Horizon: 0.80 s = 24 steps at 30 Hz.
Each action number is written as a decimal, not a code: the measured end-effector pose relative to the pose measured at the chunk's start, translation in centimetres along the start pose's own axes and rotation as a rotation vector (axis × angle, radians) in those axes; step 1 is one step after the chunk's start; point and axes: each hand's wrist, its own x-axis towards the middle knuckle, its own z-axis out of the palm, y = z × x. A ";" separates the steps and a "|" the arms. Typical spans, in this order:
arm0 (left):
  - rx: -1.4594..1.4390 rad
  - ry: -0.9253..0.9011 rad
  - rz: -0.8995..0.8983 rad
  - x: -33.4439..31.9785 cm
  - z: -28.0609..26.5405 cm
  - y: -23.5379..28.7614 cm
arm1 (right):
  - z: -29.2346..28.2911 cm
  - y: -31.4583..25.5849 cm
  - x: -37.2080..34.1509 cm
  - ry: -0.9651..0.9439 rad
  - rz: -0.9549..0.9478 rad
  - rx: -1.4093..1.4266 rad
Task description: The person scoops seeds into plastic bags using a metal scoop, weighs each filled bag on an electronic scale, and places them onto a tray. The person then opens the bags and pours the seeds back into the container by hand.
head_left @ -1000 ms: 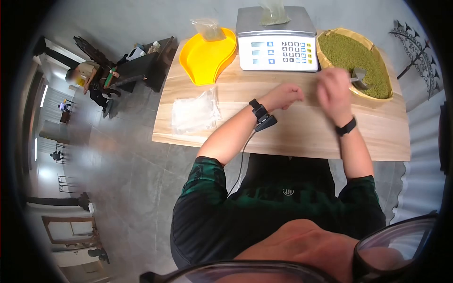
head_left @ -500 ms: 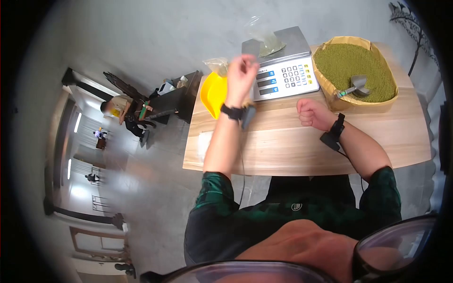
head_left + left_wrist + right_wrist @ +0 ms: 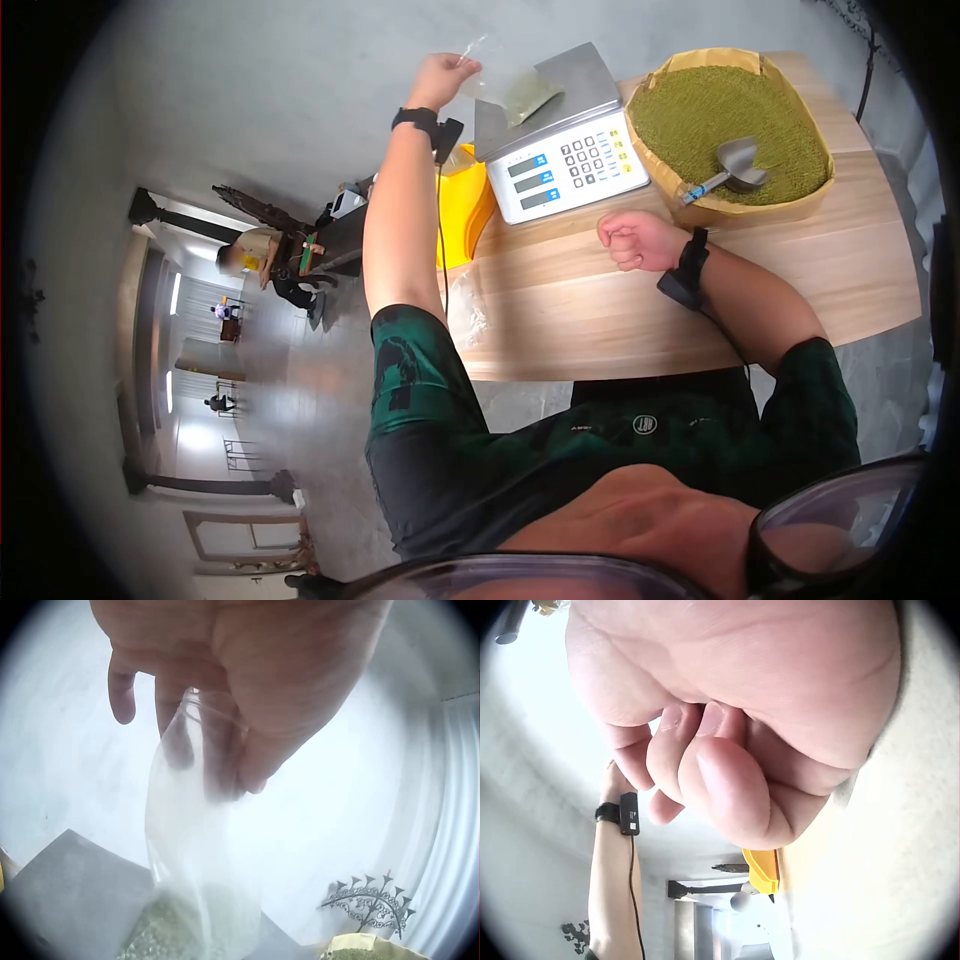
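Observation:
My left hand point(image 3: 442, 82) is raised at the far left of the scale point(image 3: 570, 170), pinching the gathered top of a clear plastic bag point(image 3: 532, 97). Small green beans fill the bottom of that bag, seen in the left wrist view as a greenish mass point(image 3: 184, 922) below the stretched plastic. In the head view the bag overlaps the scale's grey metal pan point(image 3: 585, 75). My right hand point(image 3: 640, 240) is over the table in front of the scale, its fingers curled into the palm and holding nothing. The right wrist view shows the thumb point(image 3: 735, 787) folded across the fingers.
A large paper sack point(image 3: 735, 207) of green beans stands right of the scale, with a metal scoop point(image 3: 740, 165) lying in it. On the left are a yellow tray point(image 3: 465, 205), partly behind my left arm, and flat clear bags point(image 3: 467, 310). Another person point(image 3: 258, 250) is in the background.
My left hand has gone from the table's middle, up and left, to the bag's top and now grips it. My right hand has drawn back from beside the scoop. The head view has turned.

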 end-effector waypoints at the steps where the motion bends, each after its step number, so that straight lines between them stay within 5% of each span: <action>1: 0.009 -0.007 -0.011 -0.4 -0.8 0.0 | 0.1 0.1 0.1 -0.010 0.004 0.012; 10: 0.107 -0.025 -0.094 -7.7 -9.9 -4.6 | 0.4 -0.1 0.1 0.040 0.028 -0.015; 24: -0.007 0.012 -0.312 -15.0 -6.6 -16.9 | 0.3 -0.1 0.2 0.039 0.028 -0.027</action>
